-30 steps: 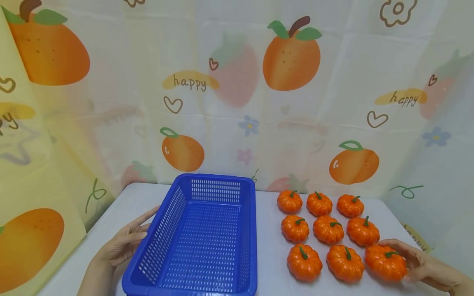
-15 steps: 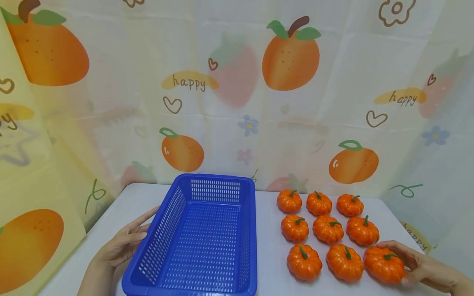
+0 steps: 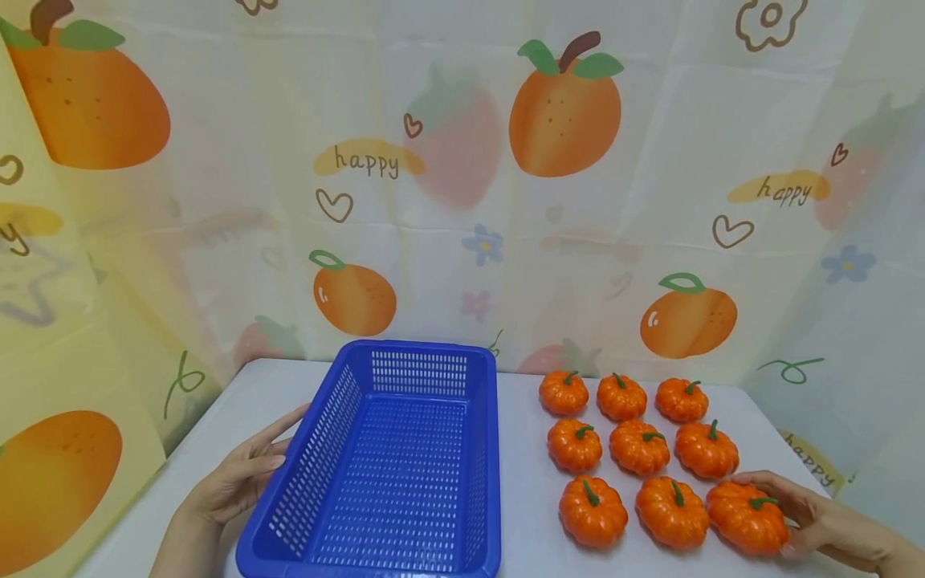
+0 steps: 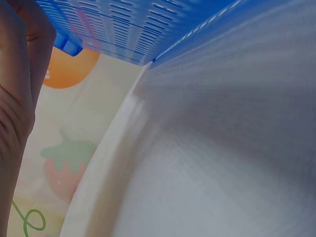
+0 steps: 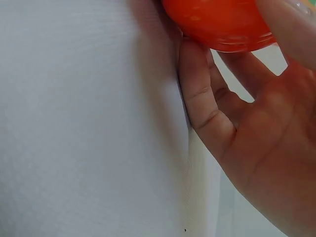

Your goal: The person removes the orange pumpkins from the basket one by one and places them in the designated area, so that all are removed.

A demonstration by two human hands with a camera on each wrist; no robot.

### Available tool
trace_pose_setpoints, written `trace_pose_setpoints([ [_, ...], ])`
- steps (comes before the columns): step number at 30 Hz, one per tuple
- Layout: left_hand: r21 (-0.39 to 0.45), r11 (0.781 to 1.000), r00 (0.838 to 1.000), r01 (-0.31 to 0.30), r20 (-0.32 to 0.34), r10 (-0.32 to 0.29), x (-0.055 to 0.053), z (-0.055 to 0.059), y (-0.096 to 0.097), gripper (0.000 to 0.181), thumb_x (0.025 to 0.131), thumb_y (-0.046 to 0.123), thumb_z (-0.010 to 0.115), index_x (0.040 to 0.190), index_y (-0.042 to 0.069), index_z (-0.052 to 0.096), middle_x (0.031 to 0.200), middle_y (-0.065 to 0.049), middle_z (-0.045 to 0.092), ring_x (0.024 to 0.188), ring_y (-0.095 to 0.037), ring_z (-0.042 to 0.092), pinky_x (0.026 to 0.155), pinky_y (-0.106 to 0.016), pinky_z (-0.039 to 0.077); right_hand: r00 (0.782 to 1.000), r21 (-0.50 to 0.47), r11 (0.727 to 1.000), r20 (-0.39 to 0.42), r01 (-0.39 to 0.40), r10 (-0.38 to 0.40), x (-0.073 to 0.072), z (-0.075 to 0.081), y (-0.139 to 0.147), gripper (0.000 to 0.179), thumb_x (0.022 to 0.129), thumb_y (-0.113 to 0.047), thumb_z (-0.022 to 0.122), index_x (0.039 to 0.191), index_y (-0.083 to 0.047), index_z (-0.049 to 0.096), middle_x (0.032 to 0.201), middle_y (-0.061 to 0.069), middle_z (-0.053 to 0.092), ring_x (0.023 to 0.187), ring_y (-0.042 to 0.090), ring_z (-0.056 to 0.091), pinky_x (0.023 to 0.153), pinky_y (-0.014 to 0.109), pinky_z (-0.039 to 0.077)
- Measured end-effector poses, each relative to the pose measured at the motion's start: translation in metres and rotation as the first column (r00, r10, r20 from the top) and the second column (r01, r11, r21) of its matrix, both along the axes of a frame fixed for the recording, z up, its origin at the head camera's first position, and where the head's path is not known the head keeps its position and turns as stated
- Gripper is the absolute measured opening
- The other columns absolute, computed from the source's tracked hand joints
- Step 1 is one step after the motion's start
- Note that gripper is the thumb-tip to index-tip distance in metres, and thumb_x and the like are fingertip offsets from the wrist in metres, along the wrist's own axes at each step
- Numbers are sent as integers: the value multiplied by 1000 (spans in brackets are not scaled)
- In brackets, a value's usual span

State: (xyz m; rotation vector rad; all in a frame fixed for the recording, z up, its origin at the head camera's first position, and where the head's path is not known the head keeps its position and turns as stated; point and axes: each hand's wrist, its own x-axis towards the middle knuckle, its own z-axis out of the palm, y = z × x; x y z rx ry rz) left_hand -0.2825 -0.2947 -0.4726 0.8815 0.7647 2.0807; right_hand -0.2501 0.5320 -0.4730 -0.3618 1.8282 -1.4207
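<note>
A blue plastic basket (image 3: 405, 482) with slotted walls stands on the table in the head view, nothing inside it. Along its left side lies my left hand (image 3: 234, 478), fingers extended against the outer wall, thumb near the rim. In the left wrist view the basket wall (image 4: 123, 24) is overhead and the left hand (image 4: 17, 89) is at the edge. My right hand (image 3: 824, 518) holds the front right toy pumpkin (image 3: 747, 518), orange with a green stem, between thumb and fingers. The right wrist view shows this pumpkin (image 5: 222, 22) in the hand (image 5: 266, 138), its top out of frame.
Several more orange pumpkins stand in three rows to the right of the basket, among them the front middle pumpkin (image 3: 672, 514) beside the held one. A white cloth covers the table (image 3: 523, 482). A fruit-patterned curtain (image 3: 564, 265) hangs behind.
My right hand and its pumpkin have shifted slightly left, toward the front middle pumpkin. The left hand and the basket stay in place. The head view has drifted slightly.
</note>
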Motion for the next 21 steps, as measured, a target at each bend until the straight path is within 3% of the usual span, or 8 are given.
trace_pose_setpoints([
  [6, 6, 1000, 1000, 10, 6, -10, 0, 0, 1, 72, 98, -10, 0, 160, 27, -6, 161, -18, 31, 140, -38, 47, 110, -47, 46, 1000, -9, 1000, 4, 4, -4, 4, -1, 2, 69, 92, -3, 46, 145, -47, 38, 135, -39, 47, 117, -14, 48, 106, 69, 36],
  [10, 0, 1000, 1000, 6, 12, -6, -1, 0, 1, 72, 98, -10, 0, 160, 27, -4, 161, -18, 32, 140, -37, 47, 112, -46, 46, 1000, -46, 999, 24, 14, -13, 7, 2, 4, 70, 94, -4, 45, 144, -52, 37, 135, -40, 48, 119, -12, 49, 106, 53, 43],
  [15, -26, 1000, 1000, -10, 10, 10, -2, 2, -2, 72, 98, -10, 1, 160, 27, 2, 161, -17, 33, 140, -36, 48, 113, -44, 46, 999, -77, 997, 43, 21, -17, 8, 6, 4, 66, 101, -5, 42, 141, -57, 37, 133, -40, 49, 119, -8, 53, 105, 50, 48],
  [18, -67, 997, 999, -31, -11, 30, -2, 5, -5, 72, 99, -10, 3, 160, 27, 3, 160, -15, 36, 138, -35, 49, 112, -44, 47, 998, -124, 992, 61, 16, -9, 9, 9, 3, 67, 102, -3, 38, 140, -58, 37, 134, -38, 49, 119, -8, 53, 106, 40, 51],
  [21, -162, 981, 993, -110, -55, 102, -1, 9, -9, 70, 100, -10, 9, 160, 25, 4, 157, -14, 41, 135, -33, 54, 109, -43, 51, 998, -157, 987, 58, 29, -20, 9, 12, 4, 68, 103, -1, 33, 138, -59, 37, 134, -38, 50, 119, -9, 54, 103, 30, 53],
])
